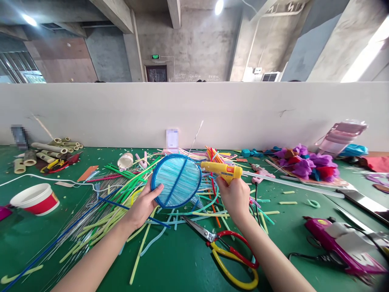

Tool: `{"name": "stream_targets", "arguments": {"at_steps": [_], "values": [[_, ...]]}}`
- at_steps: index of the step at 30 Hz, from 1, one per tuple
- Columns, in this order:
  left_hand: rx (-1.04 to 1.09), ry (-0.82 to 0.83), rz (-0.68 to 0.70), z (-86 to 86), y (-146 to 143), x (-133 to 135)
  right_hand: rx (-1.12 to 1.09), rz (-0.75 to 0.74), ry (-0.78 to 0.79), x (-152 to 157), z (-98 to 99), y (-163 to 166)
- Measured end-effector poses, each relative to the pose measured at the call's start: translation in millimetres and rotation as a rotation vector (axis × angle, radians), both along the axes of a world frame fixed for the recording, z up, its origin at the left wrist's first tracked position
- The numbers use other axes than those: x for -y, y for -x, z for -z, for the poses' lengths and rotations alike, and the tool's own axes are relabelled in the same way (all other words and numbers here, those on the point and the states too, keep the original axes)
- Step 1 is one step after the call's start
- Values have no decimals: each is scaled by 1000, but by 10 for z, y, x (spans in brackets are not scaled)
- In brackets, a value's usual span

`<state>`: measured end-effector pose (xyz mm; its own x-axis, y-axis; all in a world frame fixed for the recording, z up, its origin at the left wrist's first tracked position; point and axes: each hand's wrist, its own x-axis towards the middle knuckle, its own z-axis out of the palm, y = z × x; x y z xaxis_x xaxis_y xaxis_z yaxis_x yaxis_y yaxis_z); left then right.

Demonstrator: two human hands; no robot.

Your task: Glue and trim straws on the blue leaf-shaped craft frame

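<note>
My left hand (144, 205) grips the left edge of a round blue fan-like disc (176, 180), its thumb on the front face. The disc has a dark blue rim, pale blue strands and a slanting dark bar across the middle. In my right hand (235, 198) is a yellow glue gun (223, 170), its tip at the disc's right rim; whether they touch I cannot tell. A long translucent glue stick (291, 184) runs out from the gun's back. Below the hands lie scissors (225, 247) with red and yellow handles.
Pipe cleaners (121, 215) and thin wires spread across the green table (170, 267). To the left are a paper cup (36, 198) and bamboo pieces (51, 150). A magenta power strip (343, 247), purple bundles (304, 162) and a pink bottle (340, 136) stand right. A white partition (127, 113) closes the back.
</note>
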<state>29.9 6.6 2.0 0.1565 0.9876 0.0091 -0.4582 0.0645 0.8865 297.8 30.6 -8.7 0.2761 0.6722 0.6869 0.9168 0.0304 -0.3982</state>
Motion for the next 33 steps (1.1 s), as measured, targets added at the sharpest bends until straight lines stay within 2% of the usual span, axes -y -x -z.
{"name": "stream_targets", "arguments": {"at_steps": [9,33], "values": [[22,-15,-10,23,19,-21,27,-13,-43,-5,19,-17],[18,-26,-52,18,41,-47,90,-35,-2,-5,46,-27]]}}
